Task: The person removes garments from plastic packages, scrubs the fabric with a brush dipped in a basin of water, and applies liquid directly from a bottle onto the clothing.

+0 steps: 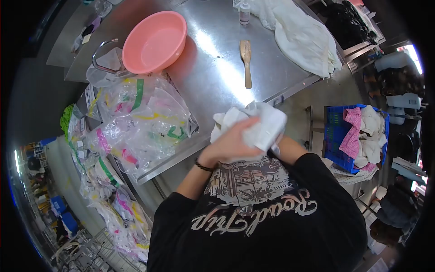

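A bundled white cloth (271, 126) is held up in front of my chest, just off the table's near edge. My left hand (238, 139), with a dark bracelet at the wrist, is closed round its left side, thumb across the front. On the other side my right hand (277, 144) grips the cloth from behind and below; its fingers are mostly hidden by the fabric. Beyond the bundle, a wooden-handled brush (245, 63) lies on the metal table (204, 81).
A pink basin (154, 43) stands at the back left, above clear plastic bags (140, 120) with coloured stripes. A small bottle (244, 13) and white fabric (303, 38) are at the back. Right of me, a blue crate (335, 136) holds pink and white cloths.
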A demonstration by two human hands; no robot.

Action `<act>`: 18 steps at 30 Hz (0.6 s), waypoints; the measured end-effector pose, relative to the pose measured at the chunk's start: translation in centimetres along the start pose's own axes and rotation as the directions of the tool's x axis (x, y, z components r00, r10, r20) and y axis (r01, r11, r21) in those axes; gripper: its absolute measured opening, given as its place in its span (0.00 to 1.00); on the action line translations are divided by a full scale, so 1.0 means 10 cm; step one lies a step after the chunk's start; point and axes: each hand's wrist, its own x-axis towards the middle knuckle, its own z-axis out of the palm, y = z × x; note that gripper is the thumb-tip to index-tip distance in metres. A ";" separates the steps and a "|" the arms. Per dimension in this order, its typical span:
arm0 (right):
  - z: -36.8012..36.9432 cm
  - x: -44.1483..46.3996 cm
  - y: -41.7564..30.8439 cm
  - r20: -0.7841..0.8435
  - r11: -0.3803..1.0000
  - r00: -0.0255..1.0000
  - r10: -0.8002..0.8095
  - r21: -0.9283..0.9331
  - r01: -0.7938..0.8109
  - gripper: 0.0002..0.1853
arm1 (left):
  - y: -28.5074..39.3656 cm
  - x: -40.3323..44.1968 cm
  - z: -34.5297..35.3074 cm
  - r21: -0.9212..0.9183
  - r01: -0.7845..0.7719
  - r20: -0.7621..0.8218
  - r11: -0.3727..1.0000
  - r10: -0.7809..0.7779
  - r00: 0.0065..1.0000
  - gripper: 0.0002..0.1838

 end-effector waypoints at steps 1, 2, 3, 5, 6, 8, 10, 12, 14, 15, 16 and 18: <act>0.03 0.06 0.01 0.006 1.000 1.000 0.007 -0.028 -0.007 0.19 | -0.07 -0.06 -0.17 0.005 0.085 -0.158 0.996 -0.083 0.984 0.48; 0.04 0.11 0.04 0.006 0.999 1.000 0.014 -0.031 -0.014 0.20 | -0.05 -0.09 -0.42 -0.068 0.123 -0.222 0.990 -0.136 0.966 0.48; 0.05 0.15 0.07 0.007 0.999 0.999 0.032 -0.029 -0.031 0.20 | -0.12 -0.19 -0.63 -0.159 0.144 -0.303 0.977 -0.187 0.935 0.42; -0.07 0.22 0.07 0.021 0.999 0.999 0.041 -0.012 -0.041 0.20 | -0.54 -0.40 -1.06 -0.126 0.082 -0.474 0.989 -0.133 0.870 0.36; -0.15 0.26 0.05 0.044 0.999 0.998 0.034 -0.014 -0.033 0.21 | -0.69 -0.50 -1.21 -0.168 0.039 -0.557 0.985 -0.128 0.820 0.30; -0.34 0.30 -0.02 0.083 1.000 0.997 0.001 -0.016 0.000 0.21 | -0.79 -0.63 -1.43 -0.279 0.131 -0.642 0.951 -0.287 0.711 0.28; -0.42 0.32 -0.29 -0.027 0.912 0.995 0.100 0.402 -0.080 0.22 | -0.83 -0.56 -1.46 -0.230 0.119 -0.764 0.966 -0.255 0.593 0.25; -0.38 0.30 -0.65 -0.154 0.779 0.958 0.241 0.620 -0.097 0.27 | -0.94 -0.54 -1.45 -0.186 0.122 -0.860 0.975 -0.221 0.460 0.23; -0.39 0.32 -1.02 -0.201 0.822 0.947 0.250 0.561 -0.098 0.30 | -1.14 -0.51 -1.55 -0.517 -0.106 -0.733 0.849 -0.376 0.567 0.24; -0.45 0.32 -1.21 -0.259 0.825 0.963 0.068 0.558 0.092 0.29 | -1.22 -0.50 -1.59 -0.663 -0.192 -0.647 0.723 -0.425 0.633 0.24; -0.51 0.30 -1.36 -0.322 0.793 0.941 -0.108 0.543 0.277 0.29 | -1.26 -0.49 -1.59 -0.788 -0.250 -0.547 0.562 -0.455 0.702 0.25; -0.77 0.38 -1.55 -0.351 0.643 0.871 -0.343 0.589 0.490 0.32 | -1.08 -0.52 -1.45 -0.747 -0.350 -0.614 0.565 -0.385 0.689 0.26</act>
